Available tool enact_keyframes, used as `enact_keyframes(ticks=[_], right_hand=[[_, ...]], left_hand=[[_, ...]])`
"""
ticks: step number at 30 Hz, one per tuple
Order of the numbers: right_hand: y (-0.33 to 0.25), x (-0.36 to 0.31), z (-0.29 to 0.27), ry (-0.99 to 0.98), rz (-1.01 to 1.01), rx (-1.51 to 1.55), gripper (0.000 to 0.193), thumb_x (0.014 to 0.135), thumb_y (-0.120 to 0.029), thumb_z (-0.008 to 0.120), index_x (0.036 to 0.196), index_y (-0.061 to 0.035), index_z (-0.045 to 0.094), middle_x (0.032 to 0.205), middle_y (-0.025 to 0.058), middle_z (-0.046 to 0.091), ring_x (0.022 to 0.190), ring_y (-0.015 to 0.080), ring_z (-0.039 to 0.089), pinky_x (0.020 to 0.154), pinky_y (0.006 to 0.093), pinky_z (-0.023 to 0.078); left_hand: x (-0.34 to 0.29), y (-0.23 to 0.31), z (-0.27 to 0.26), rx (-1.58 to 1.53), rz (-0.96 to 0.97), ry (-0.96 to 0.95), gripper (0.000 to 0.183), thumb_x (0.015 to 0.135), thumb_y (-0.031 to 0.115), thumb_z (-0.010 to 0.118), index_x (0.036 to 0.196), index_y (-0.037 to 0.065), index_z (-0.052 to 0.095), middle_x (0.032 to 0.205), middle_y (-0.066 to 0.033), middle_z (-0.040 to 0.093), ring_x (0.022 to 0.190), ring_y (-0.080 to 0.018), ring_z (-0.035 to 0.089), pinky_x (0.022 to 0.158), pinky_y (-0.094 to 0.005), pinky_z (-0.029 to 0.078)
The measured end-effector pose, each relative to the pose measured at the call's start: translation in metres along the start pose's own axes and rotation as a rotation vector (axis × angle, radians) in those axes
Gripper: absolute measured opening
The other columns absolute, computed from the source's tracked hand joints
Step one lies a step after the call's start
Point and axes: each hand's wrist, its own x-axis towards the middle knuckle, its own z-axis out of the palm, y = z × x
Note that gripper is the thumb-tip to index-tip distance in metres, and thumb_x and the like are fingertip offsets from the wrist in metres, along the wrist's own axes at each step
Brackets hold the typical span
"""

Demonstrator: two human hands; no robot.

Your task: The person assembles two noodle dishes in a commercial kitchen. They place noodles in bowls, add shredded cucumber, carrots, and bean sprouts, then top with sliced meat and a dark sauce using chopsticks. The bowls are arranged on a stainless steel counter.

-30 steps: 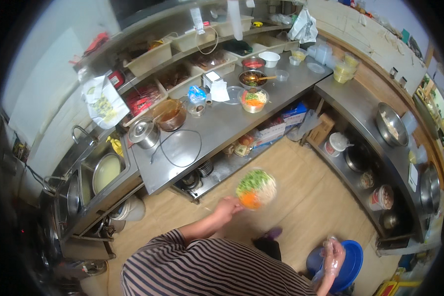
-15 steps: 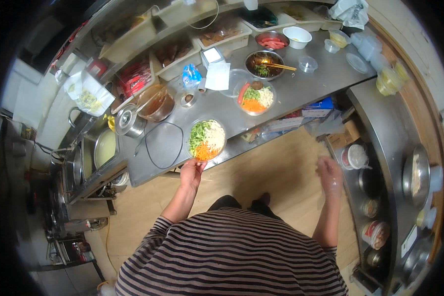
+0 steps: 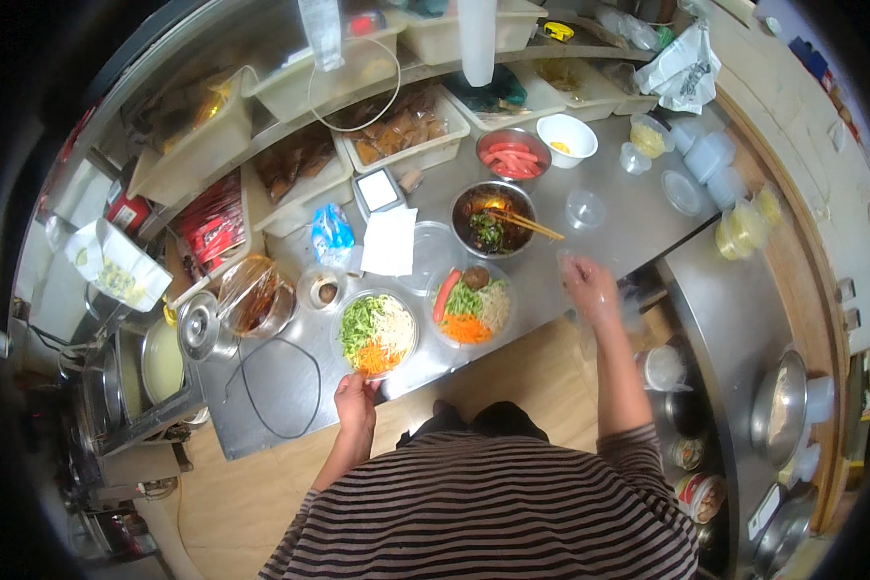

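Observation:
My left hand (image 3: 356,398) pinches the near rim of a clear round bowl (image 3: 378,335) of shredded green vegetable, white strips and carrot shreds. To its right sits a second clear bowl (image 3: 472,307) of similar shreds, topped with a red sausage (image 3: 447,295) and a brown ball (image 3: 476,277). My right hand (image 3: 588,288), in a clear plastic glove, hovers at the counter's front edge with fingers curled and nothing visible in them. Beyond it stand a steel bowl of dark sauce (image 3: 493,220) with chopsticks (image 3: 522,223) across it, and a steel bowl of red sausages (image 3: 512,158).
A white bowl (image 3: 566,141) and clear plastic cups (image 3: 586,209) stand at the back right. A scale (image 3: 378,191), white paper (image 3: 390,242) and blue packet (image 3: 333,235) lie mid-counter. A film-covered pot (image 3: 257,296) and black cable (image 3: 278,387) are on the left. Bins (image 3: 411,135) line the back.
My right hand has swung up from beside the counter to its front edge. The view has shifted closer to the counter. My left hand still holds the bowl's rim.

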Motion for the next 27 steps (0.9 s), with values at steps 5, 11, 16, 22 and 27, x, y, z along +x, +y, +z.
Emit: enact_keyframes(ticks=[5,11,16,22,27], right_hand=[[0.036,0.143,0.027,0.192,-0.39,-0.201,0.024,0.082,-0.025,0.052,0.087,-0.0033,0.06,0.078,0.0154,0.06,0.073,0.031,0.057,0.066,0.0361,0.045],[0.069,0.297,0.079,-0.137,-0.406,-0.666,0.029,0.075,-0.026,0.058,0.099,-0.0103,0.059,0.092,0.0127,0.06,0.091,0.0275,0.055,0.078,0.0394,0.044],[0.006,0.312,0.113,-0.608,-0.342,-0.99,0.027,0.076,-0.009,0.046,0.099,-0.002,0.06,0.11,0.0172,0.055,0.105,0.0273,0.053,0.084,0.0423,0.044],[0.055,0.345,0.091,-0.64,-0.568,-0.825,0.041,0.075,-0.036,0.059,0.096,-0.001,0.059,0.103,0.0202,0.056,0.099,0.0316,0.052,0.086,0.0384,0.039],[0.006,0.323,0.087,-0.626,-0.326,-0.074,0.035,0.079,-0.03,0.056,0.106,-0.008,0.056,0.101,0.0142,0.059,0.095,0.0275,0.054,0.082,0.0367,0.042]], left_hand=[[0.009,-0.004,0.009,-0.014,-0.002,-0.008,0.015,0.079,0.003,0.054,0.066,0.007,0.048,0.068,-0.0043,0.054,0.063,-0.0139,0.054,0.059,-0.0261,0.048],[0.01,-0.004,0.032,0.028,-0.004,0.068,0.007,0.078,0.007,0.055,0.073,0.006,0.05,0.071,-0.0035,0.054,0.062,-0.0143,0.052,0.058,-0.0281,0.046],[0.005,-0.011,0.02,-0.028,0.056,0.222,0.009,0.078,0.006,0.056,0.071,0.005,0.05,0.073,-0.0065,0.057,0.066,-0.016,0.055,0.061,-0.0282,0.044],[0.007,-0.01,0.04,0.001,0.062,0.307,0.015,0.078,0.008,0.058,0.067,0.008,0.047,0.062,-0.0003,0.05,0.052,-0.0093,0.045,0.047,-0.0215,0.037],[0.002,-0.013,0.038,-0.027,0.059,0.303,0.018,0.08,0.008,0.055,0.065,0.007,0.046,0.063,-0.0035,0.053,0.052,-0.013,0.049,0.051,-0.0235,0.042]])
